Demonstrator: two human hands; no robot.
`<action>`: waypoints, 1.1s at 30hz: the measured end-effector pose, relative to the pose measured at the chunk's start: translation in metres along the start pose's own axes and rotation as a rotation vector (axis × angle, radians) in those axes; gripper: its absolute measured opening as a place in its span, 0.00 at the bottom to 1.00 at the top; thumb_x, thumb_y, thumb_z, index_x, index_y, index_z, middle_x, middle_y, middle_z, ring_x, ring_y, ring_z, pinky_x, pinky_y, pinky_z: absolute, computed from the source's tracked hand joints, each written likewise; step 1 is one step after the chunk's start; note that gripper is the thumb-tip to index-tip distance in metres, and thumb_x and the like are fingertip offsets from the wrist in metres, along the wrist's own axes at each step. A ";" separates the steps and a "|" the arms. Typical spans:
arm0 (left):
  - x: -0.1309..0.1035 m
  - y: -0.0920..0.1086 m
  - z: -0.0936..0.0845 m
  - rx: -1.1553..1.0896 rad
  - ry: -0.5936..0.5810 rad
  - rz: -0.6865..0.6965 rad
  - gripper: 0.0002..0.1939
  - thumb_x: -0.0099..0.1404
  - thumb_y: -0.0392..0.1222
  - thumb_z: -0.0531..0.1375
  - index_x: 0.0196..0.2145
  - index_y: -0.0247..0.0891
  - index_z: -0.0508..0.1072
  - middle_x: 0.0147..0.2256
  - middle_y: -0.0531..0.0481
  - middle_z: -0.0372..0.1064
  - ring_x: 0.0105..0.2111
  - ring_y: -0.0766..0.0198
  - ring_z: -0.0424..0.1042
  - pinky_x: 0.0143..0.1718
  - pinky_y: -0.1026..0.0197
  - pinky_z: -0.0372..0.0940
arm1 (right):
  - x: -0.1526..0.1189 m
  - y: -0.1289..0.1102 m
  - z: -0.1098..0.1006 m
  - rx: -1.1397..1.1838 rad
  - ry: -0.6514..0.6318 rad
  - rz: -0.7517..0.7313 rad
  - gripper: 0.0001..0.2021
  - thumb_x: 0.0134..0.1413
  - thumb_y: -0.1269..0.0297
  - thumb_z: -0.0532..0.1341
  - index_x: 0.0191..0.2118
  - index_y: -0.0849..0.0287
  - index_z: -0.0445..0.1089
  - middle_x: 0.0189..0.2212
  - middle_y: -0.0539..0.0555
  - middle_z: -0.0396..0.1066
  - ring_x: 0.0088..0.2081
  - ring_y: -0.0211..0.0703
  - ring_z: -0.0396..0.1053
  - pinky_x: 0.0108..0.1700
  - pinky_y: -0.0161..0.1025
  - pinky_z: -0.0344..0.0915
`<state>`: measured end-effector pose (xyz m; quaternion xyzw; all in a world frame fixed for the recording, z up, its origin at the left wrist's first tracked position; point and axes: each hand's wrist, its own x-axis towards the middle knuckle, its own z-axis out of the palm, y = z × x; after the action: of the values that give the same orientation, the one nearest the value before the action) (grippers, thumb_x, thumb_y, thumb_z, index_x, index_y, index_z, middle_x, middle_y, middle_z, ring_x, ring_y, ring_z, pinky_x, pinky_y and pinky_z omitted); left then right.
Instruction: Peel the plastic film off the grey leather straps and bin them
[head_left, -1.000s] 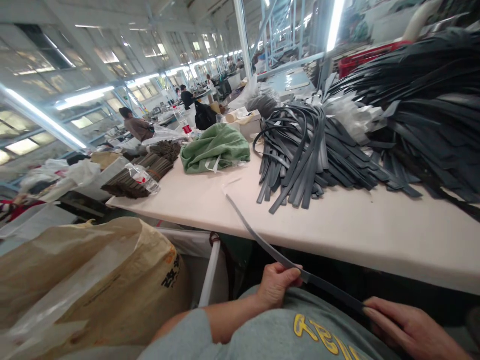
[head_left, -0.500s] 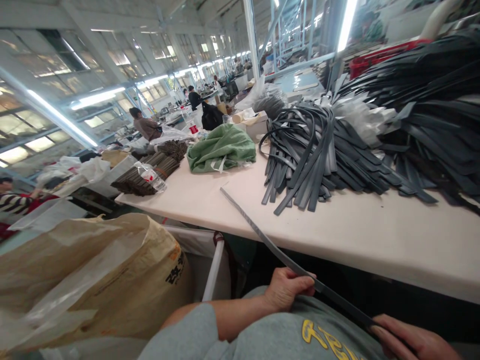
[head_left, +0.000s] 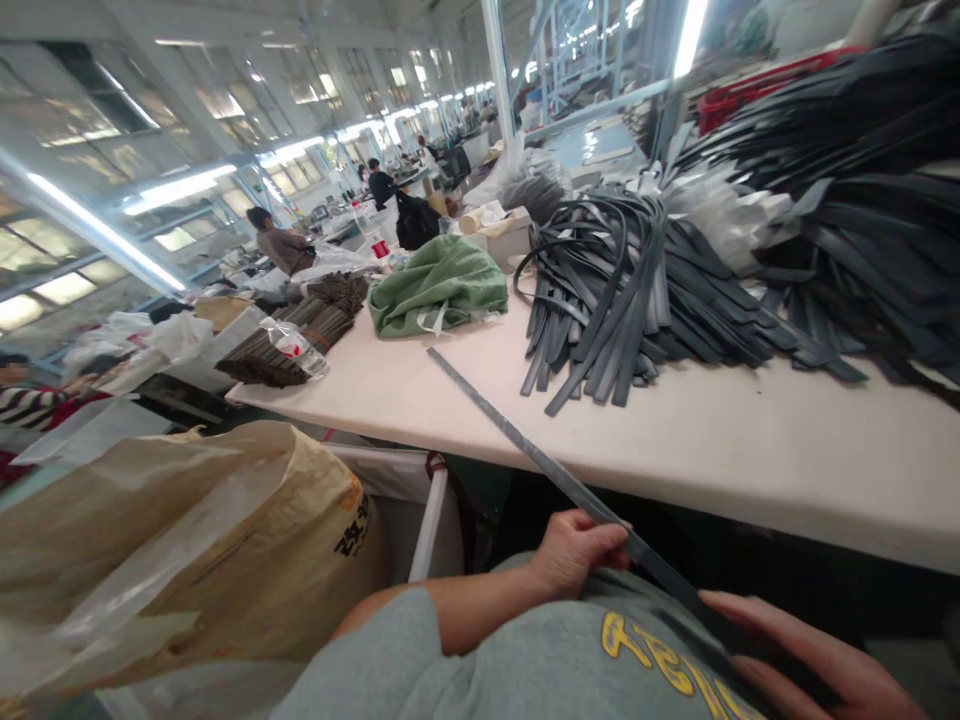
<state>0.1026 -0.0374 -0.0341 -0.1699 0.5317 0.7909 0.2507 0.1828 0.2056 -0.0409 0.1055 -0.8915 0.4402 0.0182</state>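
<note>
A long dark grey strap (head_left: 517, 435) runs slantwise from over the table down across my body. Partway along it, my left hand (head_left: 576, 555) is closed, with the thumb pressed on top of the strap. At the lower right my right hand (head_left: 817, 655) is around the strap's lower part, which passes between its thumb and fingers; the far end there is hidden. On the table ahead lies a thick pile of similar dark straps (head_left: 600, 310), their ends fanned toward me.
The pale table (head_left: 750, 450) spans the front. On it are a green cloth (head_left: 442, 285), brown strip bundles (head_left: 300, 340) and a plastic bottle (head_left: 296, 345). More dark strips (head_left: 870, 240) are heaped at right. A large brown sack (head_left: 225, 560) stands at left. People work farther off.
The strap's far end has shifted a little up and left, and its broad face shows more. My right hand's fingers have spread wider around the strap. My left hand keeps its grip.
</note>
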 end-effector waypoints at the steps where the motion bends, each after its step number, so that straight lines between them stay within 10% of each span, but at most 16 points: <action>1: -0.001 0.005 0.003 -0.027 -0.001 0.003 0.26 0.39 0.54 0.74 0.30 0.29 0.79 0.24 0.47 0.72 0.21 0.68 0.66 0.26 0.64 0.62 | -0.002 -0.009 -0.006 0.016 -0.014 -0.061 0.19 0.49 0.48 0.67 0.46 0.46 0.78 0.42 0.53 0.80 0.40 0.55 0.79 0.37 0.39 0.79; 7: -0.004 0.033 0.016 -0.149 -0.043 -0.029 0.23 0.40 0.49 0.76 0.29 0.32 0.74 0.23 0.54 0.69 0.21 0.73 0.66 0.27 0.69 0.64 | 0.019 -0.064 -0.026 0.092 0.116 -0.197 0.08 0.59 0.65 0.62 0.44 0.53 0.76 0.35 0.53 0.79 0.35 0.42 0.77 0.40 0.34 0.75; 17: -0.022 0.028 0.024 -0.152 -0.239 -0.101 0.21 0.46 0.46 0.75 0.33 0.30 0.76 0.26 0.50 0.72 0.23 0.71 0.68 0.29 0.67 0.65 | 0.071 -0.074 -0.001 0.087 0.147 -0.485 0.11 0.63 0.69 0.57 0.41 0.53 0.77 0.46 0.56 0.76 0.48 0.44 0.74 0.49 0.41 0.72; 21: -0.007 0.051 0.009 -0.275 -0.189 -0.053 0.19 0.57 0.45 0.69 0.43 0.31 0.75 0.37 0.41 0.77 0.36 0.60 0.76 0.41 0.60 0.70 | 0.062 -0.063 -0.017 0.099 0.145 -0.346 0.09 0.64 0.63 0.57 0.42 0.48 0.76 0.39 0.51 0.80 0.42 0.45 0.78 0.46 0.40 0.75; 28: 0.041 0.161 -0.041 -0.524 0.338 0.419 0.12 0.73 0.37 0.49 0.38 0.34 0.72 0.32 0.47 0.76 0.31 0.69 0.76 0.38 0.66 0.69 | -0.002 -0.005 -0.051 0.060 0.191 0.048 0.10 0.61 0.50 0.56 0.40 0.36 0.75 0.28 0.52 0.80 0.27 0.51 0.79 0.26 0.40 0.77; 33: 0.048 0.156 -0.004 -0.261 0.081 0.526 0.09 0.69 0.41 0.57 0.43 0.37 0.74 0.32 0.48 0.77 0.27 0.69 0.75 0.33 0.66 0.68 | 0.006 -0.036 -0.050 0.148 0.168 0.100 0.16 0.61 0.47 0.57 0.37 0.48 0.78 0.32 0.54 0.81 0.34 0.51 0.80 0.37 0.42 0.77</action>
<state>-0.0268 -0.0785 0.0561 -0.0882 0.4610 0.8830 -0.0083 0.1809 0.2228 0.0189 0.0246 -0.8562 0.5122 0.0628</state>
